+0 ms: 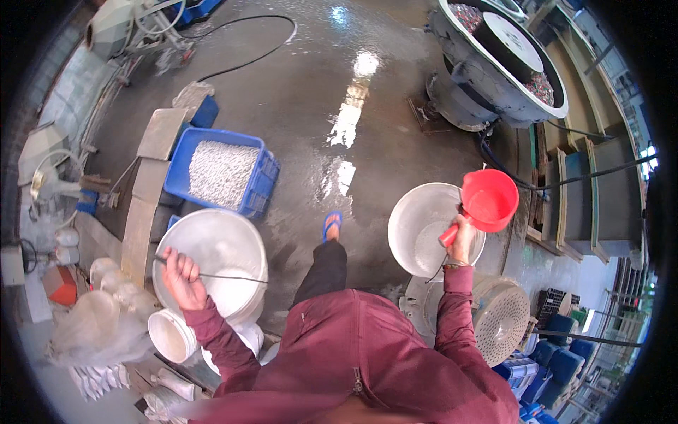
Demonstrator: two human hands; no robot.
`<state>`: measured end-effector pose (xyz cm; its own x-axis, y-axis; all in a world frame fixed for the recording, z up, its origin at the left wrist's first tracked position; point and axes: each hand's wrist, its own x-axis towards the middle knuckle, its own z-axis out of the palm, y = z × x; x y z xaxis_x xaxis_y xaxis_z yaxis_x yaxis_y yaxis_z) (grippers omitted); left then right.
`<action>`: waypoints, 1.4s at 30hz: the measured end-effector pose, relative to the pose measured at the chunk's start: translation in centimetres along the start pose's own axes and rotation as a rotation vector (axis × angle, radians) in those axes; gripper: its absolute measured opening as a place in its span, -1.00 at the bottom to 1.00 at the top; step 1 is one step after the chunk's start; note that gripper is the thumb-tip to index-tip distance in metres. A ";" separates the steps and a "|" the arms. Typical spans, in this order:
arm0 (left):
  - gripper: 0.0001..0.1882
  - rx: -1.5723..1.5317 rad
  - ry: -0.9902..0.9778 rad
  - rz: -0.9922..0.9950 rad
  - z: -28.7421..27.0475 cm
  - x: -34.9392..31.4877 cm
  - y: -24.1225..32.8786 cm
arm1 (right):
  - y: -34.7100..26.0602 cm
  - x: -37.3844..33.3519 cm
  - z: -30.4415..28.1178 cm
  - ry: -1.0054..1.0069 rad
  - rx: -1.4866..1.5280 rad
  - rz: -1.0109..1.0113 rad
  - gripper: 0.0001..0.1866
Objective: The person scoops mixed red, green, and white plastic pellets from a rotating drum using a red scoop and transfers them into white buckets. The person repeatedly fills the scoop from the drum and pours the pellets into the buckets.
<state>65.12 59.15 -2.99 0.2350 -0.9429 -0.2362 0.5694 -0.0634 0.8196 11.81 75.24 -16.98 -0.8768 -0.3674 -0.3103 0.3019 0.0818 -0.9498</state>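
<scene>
My left hand [183, 277] is closed round a thin dark wire handle, which runs across the mouth of a large white bucket [244, 237] and seems to belong to it. A pale coating shows inside that bucket. On the other side, my right hand [462, 242] grips the handle of a red plastic dipper [491, 199]. The dipper's bowl tilts toward me, partly over the rim of a second white bucket [413, 230]. A thin dark wire hangs beneath my right wrist; I cannot tell whether that hand holds it too.
A blue crate [265, 184] of small white pieces stands ahead on the left. Far right is a round tub machine [558, 106] with coloured pieces. A perforated pale drum [501, 325] and smaller white buckets [171, 336] stand close by. A black hose [272, 53] crosses the wet floor.
</scene>
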 end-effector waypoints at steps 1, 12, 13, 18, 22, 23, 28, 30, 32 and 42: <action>-0.84 -0.036 -0.057 -0.065 2.1 2.5 -2.5 | -0.2 2.4 -1.1 0.022 0.061 0.065 -0.60; -0.68 0.594 0.015 -0.447 24.9 30.6 -44.5 | 8.2 29.4 8.5 0.336 0.488 0.380 -0.49; -0.66 0.654 -0.011 -0.469 26.9 32.5 -47.6 | 9.6 31.4 9.7 0.337 0.518 0.423 -0.49; -0.60 0.691 -0.297 -0.583 37.7 43.4 -61.4 | 17.0 42.2 13.3 0.527 0.634 0.532 -0.72; -0.58 0.836 -0.318 -0.563 42.1 51.0 -71.1 | 21.7 48.1 15.9 0.523 0.723 0.636 -0.77; -0.57 0.818 -0.366 -0.549 41.9 53.0 -72.5 | 22.7 49.3 16.5 0.522 0.740 0.642 -0.77; -0.48 1.216 -0.155 -0.285 38.8 59.3 -75.3 | 25.3 52.7 17.5 0.636 0.365 0.658 -0.79; -0.37 1.965 -0.298 0.121 37.9 60.4 -75.1 | 24.8 52.9 16.9 0.597 0.211 0.710 -0.79; -0.30 2.197 -0.273 0.094 37.4 60.3 -74.9 | 23.2 52.6 16.4 0.617 0.126 0.733 -0.79; -0.37 2.441 0.005 0.389 38.1 50.8 -75.8 | 16.2 49.8 20.1 0.387 -0.575 0.005 -0.64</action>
<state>3.88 3.58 -57.25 0.0646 -0.9979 0.0012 -0.9519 -0.0620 -0.3000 -19.41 39.67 -47.07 -0.9786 -0.0172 -0.2048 0.1537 0.5999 -0.7851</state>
